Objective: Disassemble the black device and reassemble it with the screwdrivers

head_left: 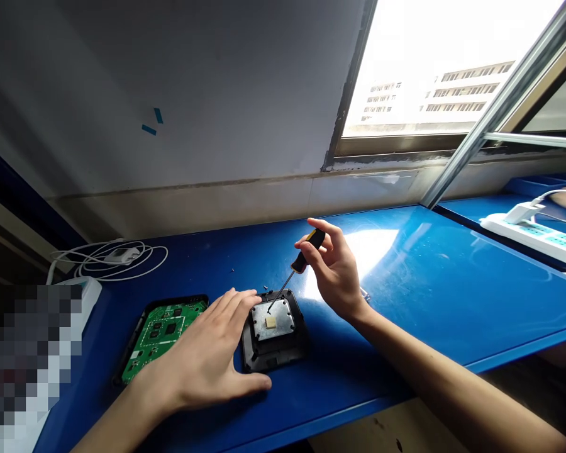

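Note:
My right hand (332, 267) is closed around the black and yellow handle of a screwdriver (308, 250). The shaft slants down to the left, its tip over a silver metal plate (283, 319) with a small beige pad (270, 323) on it. That plate sits in a black plastic cover (276, 360) lying on the blue table. My left hand (217, 349) is spread, its fingers along the cover's left edge and its thumb near the front. Partly behind the left hand, a green circuit board (163, 330) rests in a black casing.
A small screw (265, 287) lies behind the cover. White cables with an adapter (122, 255) are coiled at the back left. A white power strip (538, 236) is at the right, by a metal frame post (457, 160). The table's front edge (382, 406) runs below my arms.

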`<state>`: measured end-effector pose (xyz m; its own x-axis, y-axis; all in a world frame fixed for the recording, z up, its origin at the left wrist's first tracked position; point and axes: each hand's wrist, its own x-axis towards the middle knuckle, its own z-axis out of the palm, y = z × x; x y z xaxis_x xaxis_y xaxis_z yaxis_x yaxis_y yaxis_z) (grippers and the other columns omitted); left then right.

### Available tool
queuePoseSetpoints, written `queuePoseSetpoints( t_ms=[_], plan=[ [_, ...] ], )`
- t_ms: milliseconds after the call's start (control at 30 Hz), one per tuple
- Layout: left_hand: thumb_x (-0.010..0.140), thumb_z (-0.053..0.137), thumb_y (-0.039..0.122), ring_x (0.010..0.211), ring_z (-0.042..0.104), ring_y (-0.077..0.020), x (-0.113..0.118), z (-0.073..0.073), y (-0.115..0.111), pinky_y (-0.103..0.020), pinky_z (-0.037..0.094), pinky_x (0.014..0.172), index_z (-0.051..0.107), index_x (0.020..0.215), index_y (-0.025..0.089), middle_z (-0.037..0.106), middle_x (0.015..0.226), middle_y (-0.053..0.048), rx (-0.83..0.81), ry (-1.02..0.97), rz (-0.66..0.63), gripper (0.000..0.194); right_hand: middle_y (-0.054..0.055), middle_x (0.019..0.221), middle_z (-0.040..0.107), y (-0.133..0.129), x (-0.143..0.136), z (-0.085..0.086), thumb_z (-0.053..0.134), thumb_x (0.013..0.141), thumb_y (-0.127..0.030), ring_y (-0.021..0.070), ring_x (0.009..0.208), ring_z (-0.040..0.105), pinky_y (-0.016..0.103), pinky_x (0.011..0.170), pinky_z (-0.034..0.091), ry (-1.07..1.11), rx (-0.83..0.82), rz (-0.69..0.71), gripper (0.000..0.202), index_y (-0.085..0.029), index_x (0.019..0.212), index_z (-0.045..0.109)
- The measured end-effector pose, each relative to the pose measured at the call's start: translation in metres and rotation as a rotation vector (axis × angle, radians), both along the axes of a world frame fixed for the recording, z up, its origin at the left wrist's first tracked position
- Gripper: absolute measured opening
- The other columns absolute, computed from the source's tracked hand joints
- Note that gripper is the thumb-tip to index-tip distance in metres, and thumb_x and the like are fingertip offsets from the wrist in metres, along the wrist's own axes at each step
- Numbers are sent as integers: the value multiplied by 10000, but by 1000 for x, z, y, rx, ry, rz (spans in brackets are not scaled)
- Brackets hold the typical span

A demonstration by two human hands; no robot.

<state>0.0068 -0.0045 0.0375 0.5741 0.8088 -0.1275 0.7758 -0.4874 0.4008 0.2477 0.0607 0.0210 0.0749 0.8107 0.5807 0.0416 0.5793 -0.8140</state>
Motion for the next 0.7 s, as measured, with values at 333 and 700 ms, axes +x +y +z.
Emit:
queuePoseSetpoints(
  t_ms=[333, 700],
  plan=[
    [763, 868, 433, 1417, 536, -402, -8, 2, 4, -592, 479, 1166, 401, 1352, 282, 455, 1580, -161, -94, -134, 58, 766, -24, 938, 701, -11, -11, -1, 716, 990, -424, 149, 689, 755, 330, 636, 697, 17, -25, 105, 353, -318, 1280, 545],
    [730, 928, 458, 1409, 526, -366, -9, 2, 7, -522, 482, 1161, 487, 1258, 281, 498, 1548, -107, -105, -159, 39, 710, -12, 1058, 729, -12, -13, -6, 662, 1030, -387, 162, 747, 793, 371, 707, 699, -12, -56, 160, 307, -328, 1294, 518]
  ],
)
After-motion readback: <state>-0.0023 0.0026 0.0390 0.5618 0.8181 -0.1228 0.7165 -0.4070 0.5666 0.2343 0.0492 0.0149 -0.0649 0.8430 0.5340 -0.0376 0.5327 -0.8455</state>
